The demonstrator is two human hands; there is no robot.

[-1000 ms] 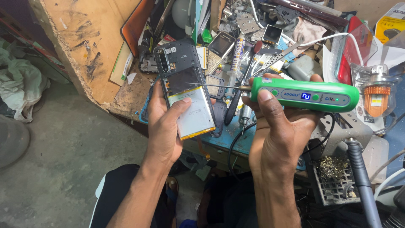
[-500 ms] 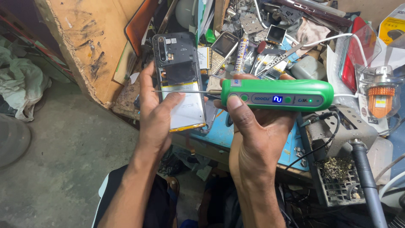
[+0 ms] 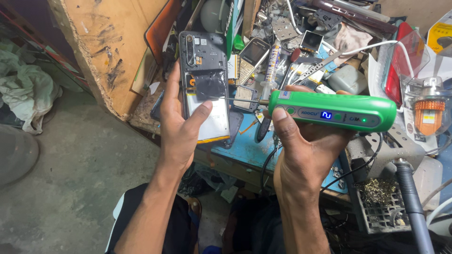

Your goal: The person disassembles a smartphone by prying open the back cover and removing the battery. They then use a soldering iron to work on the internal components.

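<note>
Nearest the camera, the right hand (image 3: 306, 146) is wrapped around a green electric screwdriver (image 3: 332, 112), thumb lying along its front by the buttons. The thin bit (image 3: 235, 99) runs leftward and its tip meets the dark plate in the middle of an opened phone (image 3: 205, 87). The left hand (image 3: 181, 124) cradles that phone from behind, fingers up its left side, thumb pressed across the pale battery (image 3: 212, 120). The phone is held in the air over the front edge of the worktop (image 3: 249, 148), back cover off.

Judgement: a screw on the inner plate is being driven or drawn; the bit must sit square in the screw head, with the phone held steady.

Beyond, along the worktop's far edge: an old keypad phone (image 3: 253, 52), a syringe (image 3: 273, 66), tweezers (image 3: 313, 68). A soldering stand (image 3: 381, 207) sits at the right. Nothing blocks the bit.
</note>
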